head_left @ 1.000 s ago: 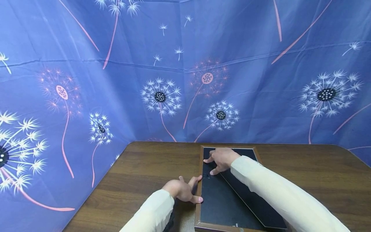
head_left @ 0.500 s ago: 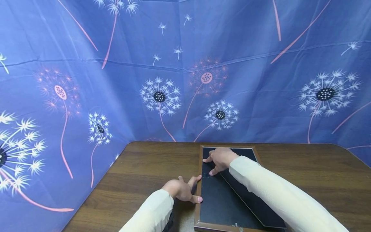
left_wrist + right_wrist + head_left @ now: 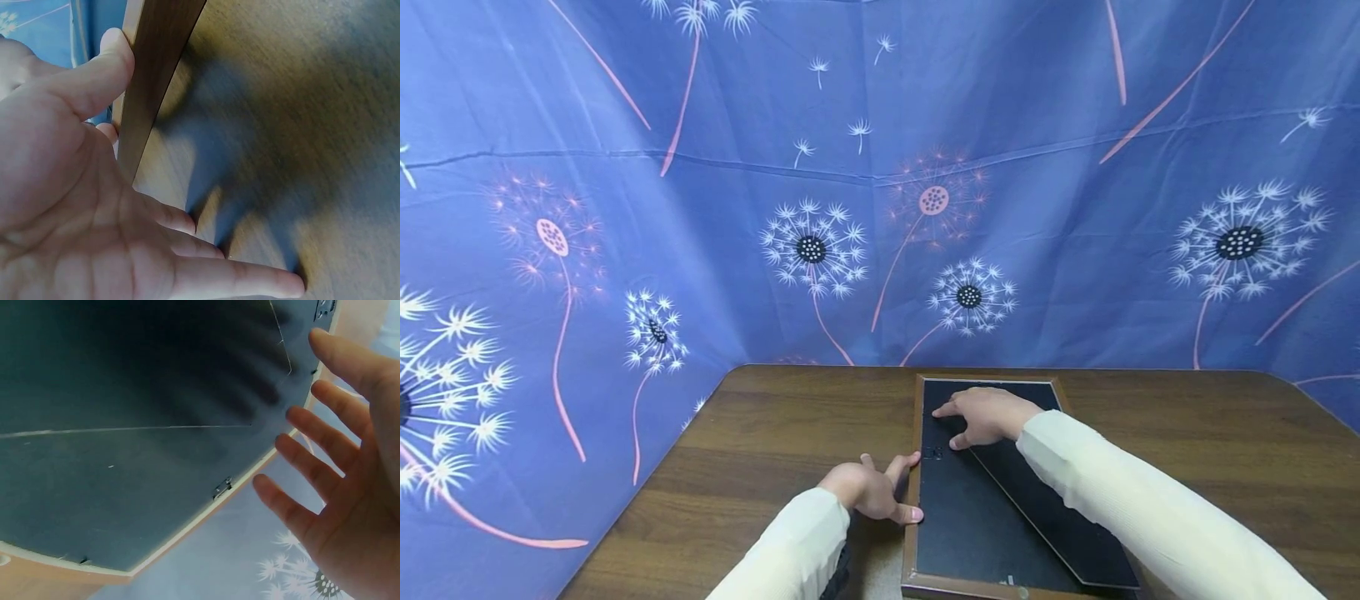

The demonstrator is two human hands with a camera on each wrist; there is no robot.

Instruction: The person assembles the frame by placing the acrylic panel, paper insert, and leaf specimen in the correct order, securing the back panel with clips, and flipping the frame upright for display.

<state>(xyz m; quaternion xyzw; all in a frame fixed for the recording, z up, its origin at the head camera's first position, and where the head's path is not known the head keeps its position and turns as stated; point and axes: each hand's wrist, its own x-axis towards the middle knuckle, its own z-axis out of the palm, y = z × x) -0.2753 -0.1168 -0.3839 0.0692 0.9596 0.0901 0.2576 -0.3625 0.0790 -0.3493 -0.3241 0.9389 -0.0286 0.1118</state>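
Note:
A brown wooden picture frame lies face down on the table, its black backing board upward. A long black stand leg lies slantwise across the board, partly hidden by the right sleeve. At the frame's left edge is my left hand; its thumb and index finger touch the rim. In the left wrist view, the thumb lies at the wooden rim and the other fingers stretch out low over the tabletop. My right hand, fingers spread and holding nothing, is over the board's upper part.
The brown wooden table extends on both sides of the frame. Blue dandelion-print cloth hangs behind it and to its left. A small metal hanger sits near the board's left edge, with another metal fitting in the right wrist view.
My right hand has shifted slightly to the right, away from the frame's left rim, baring more of the metal hanger. The left hand and the frame have stayed in place.

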